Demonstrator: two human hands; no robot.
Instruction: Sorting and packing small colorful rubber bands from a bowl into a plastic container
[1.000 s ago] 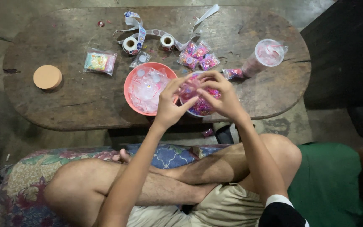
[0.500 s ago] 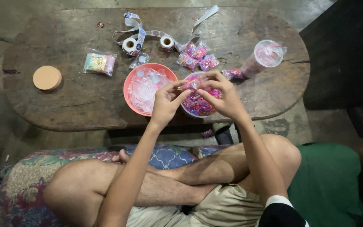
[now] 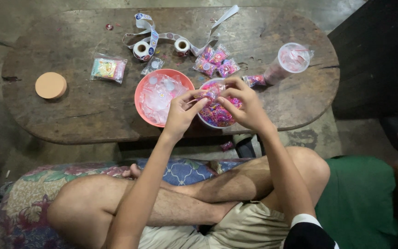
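Both the left hand [image 3: 180, 113] and right hand [image 3: 245, 105] pinch a small crinkly clear packet [image 3: 209, 93] between fingertips, just above a round white bowl [image 3: 207, 121] of glossy pink beads, beside a smooth coral plastic bowl [image 3: 140, 94].

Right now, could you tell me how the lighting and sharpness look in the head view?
Head view: soft, dim overhead light; the wooden table is evenly lit without glare; the right edge falls into deep shadow; left hand and right hand are reasonably sharp, but the small packet they pinch is too fine to resolve; mild wide-angle bending at the table ends.
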